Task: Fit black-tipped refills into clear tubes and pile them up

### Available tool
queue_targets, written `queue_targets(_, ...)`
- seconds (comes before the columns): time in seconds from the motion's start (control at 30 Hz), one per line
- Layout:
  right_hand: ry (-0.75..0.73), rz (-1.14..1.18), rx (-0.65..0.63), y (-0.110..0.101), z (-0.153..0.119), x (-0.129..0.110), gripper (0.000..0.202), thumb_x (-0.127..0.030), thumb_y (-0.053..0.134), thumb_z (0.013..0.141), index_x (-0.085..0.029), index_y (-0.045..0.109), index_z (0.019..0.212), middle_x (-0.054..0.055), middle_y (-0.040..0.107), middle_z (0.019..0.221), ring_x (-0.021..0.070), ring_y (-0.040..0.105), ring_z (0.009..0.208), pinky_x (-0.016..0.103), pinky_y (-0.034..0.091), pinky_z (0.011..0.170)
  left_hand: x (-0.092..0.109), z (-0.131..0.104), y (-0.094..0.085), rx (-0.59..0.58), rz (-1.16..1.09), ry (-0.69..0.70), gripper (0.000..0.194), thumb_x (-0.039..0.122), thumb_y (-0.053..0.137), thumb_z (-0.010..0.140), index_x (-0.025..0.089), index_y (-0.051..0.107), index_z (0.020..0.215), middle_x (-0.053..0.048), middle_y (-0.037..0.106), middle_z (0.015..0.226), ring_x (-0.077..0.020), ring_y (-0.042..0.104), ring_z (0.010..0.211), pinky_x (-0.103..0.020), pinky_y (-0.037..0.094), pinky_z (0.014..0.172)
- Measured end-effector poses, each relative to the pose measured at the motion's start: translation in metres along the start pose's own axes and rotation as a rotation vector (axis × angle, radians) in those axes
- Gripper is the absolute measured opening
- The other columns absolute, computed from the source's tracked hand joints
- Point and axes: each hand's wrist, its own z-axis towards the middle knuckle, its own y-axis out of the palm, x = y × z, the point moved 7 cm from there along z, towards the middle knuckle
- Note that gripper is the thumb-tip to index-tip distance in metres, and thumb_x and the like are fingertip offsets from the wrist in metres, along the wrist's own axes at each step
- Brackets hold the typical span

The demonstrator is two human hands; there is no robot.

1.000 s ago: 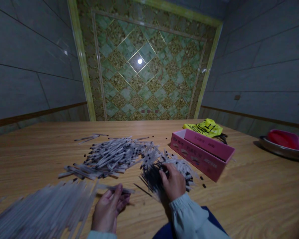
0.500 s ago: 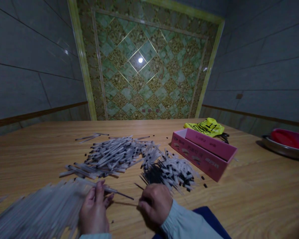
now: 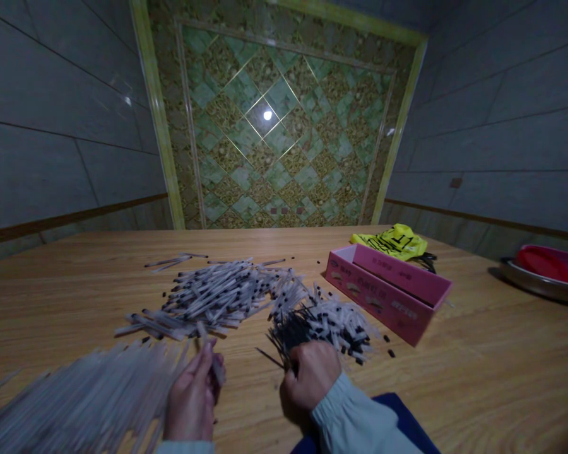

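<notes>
My left hand (image 3: 194, 394) is closed on a thin translucent tube (image 3: 202, 332), tilted upward between the thumb and fingers. Beside it on the left lies a wide layer of long translucent tubes (image 3: 85, 397). My right hand (image 3: 312, 373), fingers curled under, rests at the near edge of a bunch of thin black rods (image 3: 291, 328). Whatever it pinches is hidden beneath the knuckles. Short clear pieces with black ends (image 3: 343, 321) lie just beyond that hand. A heap of whitish tubes with dark tips (image 3: 218, 290) sits in the middle of the table.
A pink open box (image 3: 383, 293) stands to the right of the piles, with a yellow plastic bag (image 3: 392, 241) behind it. At the far right is a metal tray (image 3: 534, 284) holding a red basin (image 3: 546, 261). Small black bits (image 3: 390, 353) lie near the box.
The dark rod that stuck out of the tube in my left hand no longer shows, and that tube now points upward. My right hand has moved right and slightly forward to the black rods.
</notes>
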Motion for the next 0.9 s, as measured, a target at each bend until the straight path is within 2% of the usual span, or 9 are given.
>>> queue_targets(0.1, 0.077, 0.046, 0.02, -0.005, 0.002, 0.007, 0.017, -0.032, 0.056, 0.07, -0.019, 0.063, 0.063, 0.009, 0.065, 0.067, 0.0235, 0.06, 0.064, 0.03, 0.035, 0.056, -0.012, -0.01, 0.018, -0.154, 0.113, -0.11, 0.051, 0.027, 0.077, 0.057, 0.021, 0.055, 0.103, 0.004, 0.061, 0.055, -0.0055, 0.051, 0.04, -0.011, 0.034, 0.034)
queue_targets(0.17, 0.076, 0.185, 0.072, -0.009, 0.002, 0.006, 0.019, -0.032, 0.055, 0.073, -0.019, 0.065, 0.082, 0.009, 0.065, 0.081, 0.0228, 0.06, 0.072, 0.03, 0.039, 0.061, -0.019, -0.021, 0.031, -0.289, 0.152, -0.187, 0.051, 0.031, 0.075, 0.06, 0.024, 0.051, 0.104, 0.006, 0.058, 0.051, -0.0043, 0.045, 0.033, -0.01, 0.026, 0.03)
queue_targets(0.27, -0.048, 0.507, 0.142, -0.01, 0.003, -0.001, 0.042, -0.02, 0.052, 0.075, -0.021, 0.053, 0.118, 0.008, 0.058, 0.111, 0.0194, 0.057, 0.09, 0.028, 0.043, 0.074, -0.031, -0.038, 0.042, -0.468, 0.154, -0.351, 0.035, 0.033, 0.071, 0.065, 0.019, 0.056, 0.093, 0.006, 0.053, 0.046, -0.0005, 0.036, 0.027, -0.008, 0.019, 0.028)
queue_targets(0.37, -0.185, 0.76, 0.142, -0.006, 0.004, -0.008, 0.041, -0.016, 0.048, 0.078, -0.021, 0.053, 0.119, 0.007, 0.058, 0.111, 0.0173, 0.055, 0.097, 0.026, 0.043, 0.08, -0.034, -0.046, 0.047, -0.561, 0.051, -0.449, 0.018, 0.027, 0.066, 0.071, 0.015, 0.06, 0.083, 0.006, 0.049, 0.043, 0.0011, 0.032, 0.025, -0.008, 0.019, 0.027)
queue_targets(0.47, -0.201, 0.846, 0.118, -0.001, 0.003, -0.01, 0.027, -0.017, 0.047, 0.081, -0.018, 0.064, 0.102, 0.006, 0.063, 0.09, 0.0163, 0.058, 0.086, 0.024, 0.043, 0.074, -0.028, -0.042, 0.046, -0.541, -0.143, -0.478, 0.009, 0.019, 0.057, 0.078, 0.011, 0.061, 0.079, 0.005, 0.046, 0.045, 0.0012, 0.033, 0.028, -0.008, 0.02, 0.027)
queue_targets(0.53, -0.171, 0.852, 0.095, 0.001, 0.002, -0.012, 0.023, -0.018, 0.049, 0.08, -0.018, 0.066, 0.096, 0.005, 0.064, 0.084, 0.0162, 0.058, 0.081, 0.024, 0.042, 0.07, -0.023, -0.035, 0.042, -0.487, -0.249, -0.46, 0.012, 0.012, 0.051, 0.079, 0.01, 0.062, 0.077, 0.004, 0.046, 0.049, 0.0007, 0.036, 0.032, -0.007, 0.023, 0.029)
queue_targets(0.67, -0.065, 0.939, -0.019, 0.014, -0.002, -0.017, 0.017, -0.027, 0.053, 0.077, -0.015, 0.065, 0.078, 0.004, 0.063, 0.069, 0.0155, 0.056, 0.069, 0.024, 0.04, 0.061, -0.018, -0.024, 0.035, -0.402, -0.245, -0.329, 0.014, 0.008, 0.057, 0.073, 0.011, 0.064, 0.085, 0.002, 0.053, 0.057, -0.0021, 0.043, 0.041, -0.01, 0.032, 0.033)
queue_targets(0.77, 0.08, 1.218, -0.233, 0.039, -0.006, -0.024, 0.027, -0.04, 0.054, 0.073, -0.015, 0.055, 0.065, -0.001, 0.054, 0.049, 0.0113, 0.05, 0.047, 0.021, 0.036, 0.044, -0.017, -0.023, 0.035, -0.36, -0.108, -0.205, 0.031, 0.011, 0.07, 0.064, 0.015, 0.065, 0.094, 0.0, 0.062, 0.068, -0.0039, 0.05, 0.046, -0.012, 0.04, 0.038)
queue_targets(0.9, 0.26, 1.605, -0.539, 0.068, -0.012, -0.037, 0.032, -0.045, 0.059, 0.062, -0.014, 0.051, 0.063, -0.003, 0.051, 0.038, 0.0097, 0.043, 0.027, 0.018, 0.031, 0.028, -0.014, -0.028, 0.042, -0.377, -0.064, -0.129, 0.041, 0.018, 0.076, 0.058, 0.017, 0.065, 0.098, -0.007, 0.069, 0.099, -0.0138, 0.064, 0.078, -0.02, 0.052, 0.064)
